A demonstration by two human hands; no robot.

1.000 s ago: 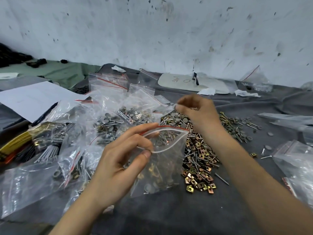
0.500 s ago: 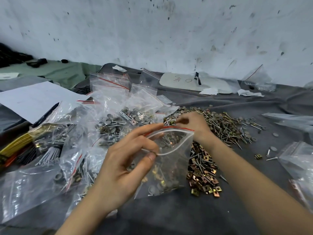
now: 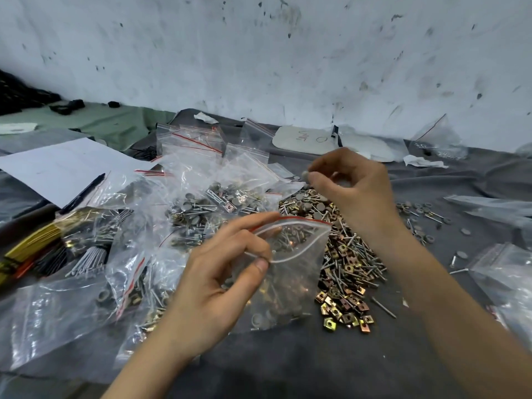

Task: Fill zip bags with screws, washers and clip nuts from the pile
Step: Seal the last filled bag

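Grey cloth (image 3: 288, 367) covers the work surface below a scuffed white wall (image 3: 259, 53). Left hand (image 3: 213, 286) pinches the near lip of a clear red-striped plastic zip bag (image 3: 290, 283), holding its mouth open (parts visible inside). Right hand (image 3: 357, 191), raised above the loose pile of silver screws, grey washers and brass clip nuts (image 3: 348, 260), pinches a round grey washer (image 3: 304, 175) in its fingertips. Filled clear bags (image 3: 201, 197) lie to the left.
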